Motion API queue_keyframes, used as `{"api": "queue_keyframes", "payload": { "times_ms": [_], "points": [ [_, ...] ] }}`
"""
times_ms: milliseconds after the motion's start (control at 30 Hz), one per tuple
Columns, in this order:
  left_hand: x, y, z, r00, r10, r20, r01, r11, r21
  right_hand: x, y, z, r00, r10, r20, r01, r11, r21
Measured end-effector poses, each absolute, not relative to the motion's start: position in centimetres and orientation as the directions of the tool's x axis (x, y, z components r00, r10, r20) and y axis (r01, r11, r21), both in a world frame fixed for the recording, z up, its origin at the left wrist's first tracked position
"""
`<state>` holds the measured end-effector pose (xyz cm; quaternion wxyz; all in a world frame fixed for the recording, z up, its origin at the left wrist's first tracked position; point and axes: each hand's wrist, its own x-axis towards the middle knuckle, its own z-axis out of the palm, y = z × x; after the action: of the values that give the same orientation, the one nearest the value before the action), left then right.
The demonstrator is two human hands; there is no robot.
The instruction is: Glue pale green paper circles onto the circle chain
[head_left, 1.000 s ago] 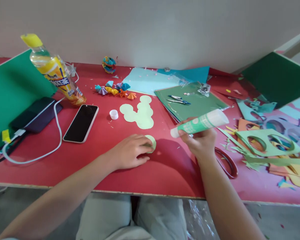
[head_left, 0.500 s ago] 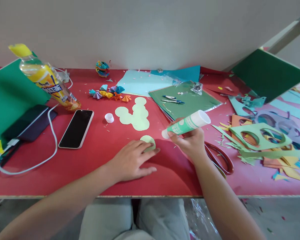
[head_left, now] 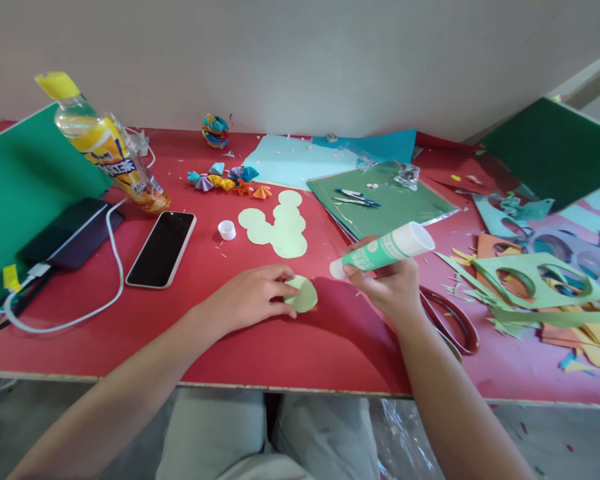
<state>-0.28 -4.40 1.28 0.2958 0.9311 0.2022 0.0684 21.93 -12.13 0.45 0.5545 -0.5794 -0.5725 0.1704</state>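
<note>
Near the tabletop's [head_left: 330, 363] front edge, the left hand [head_left: 255, 297] had its fingers apart, their tips at a green paper circle [head_left: 306, 295]. The right hand [head_left: 394, 288] was clamped on a glue stick [head_left: 384, 249] (tilted, not upright). Farther toward the back edge lay a green paper cluster [head_left: 284, 230].

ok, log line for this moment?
left hand: at left edge of pale-green paper circle | right hand: holding glue stick | white cap: on red tabletop
</note>
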Motion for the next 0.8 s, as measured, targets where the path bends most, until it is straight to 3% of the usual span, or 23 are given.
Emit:
{"api": "queue_keyframes", "payload": {
  "times_ms": [167, 300, 433, 600, 667, 800],
  "points": [
    [-0.5, -4.4, 1.6, 0.892, 0.448, -0.057, 0.393, -0.707, 0.588, 21.6, -12.3, 0.8, 0.204, 0.898, 0.391, 0.519, 0.240, -0.820],
    [-0.6, -4.6, 1.9, 0.888, 0.458, -0.037, 0.406, -0.744, 0.531, 21.2, -12.3, 1.2, 0.143, 0.906, 0.398, 0.541, 0.265, -0.798],
    [-0.5, -4.8, 1.7, 0.928, 0.364, 0.077, 0.295, -0.846, 0.444, 21.3, -12.1, 1.1, 0.134, 0.906, 0.400, 0.543, 0.271, -0.795],
    [-0.1, -5.1, 1.3, 0.953, 0.278, 0.119, 0.189, -0.856, 0.482, 21.5, -12.2, 0.9, 0.107, 0.906, 0.409, 0.537, 0.293, -0.791],
    [0.3, -5.4, 1.2, 0.942, 0.313, 0.122, 0.220, -0.849, 0.480, 21.5, -12.4, 1.1, 0.055, 0.918, 0.393, 0.517, 0.311, -0.797],
    [1.0, -6.0, 0.8, 0.856, 0.499, 0.132, 0.365, -0.766, 0.530, 21.4, -12.8, 1.7, -0.161, 0.953, 0.256, 0.468, 0.302, -0.830]
  ]
}}
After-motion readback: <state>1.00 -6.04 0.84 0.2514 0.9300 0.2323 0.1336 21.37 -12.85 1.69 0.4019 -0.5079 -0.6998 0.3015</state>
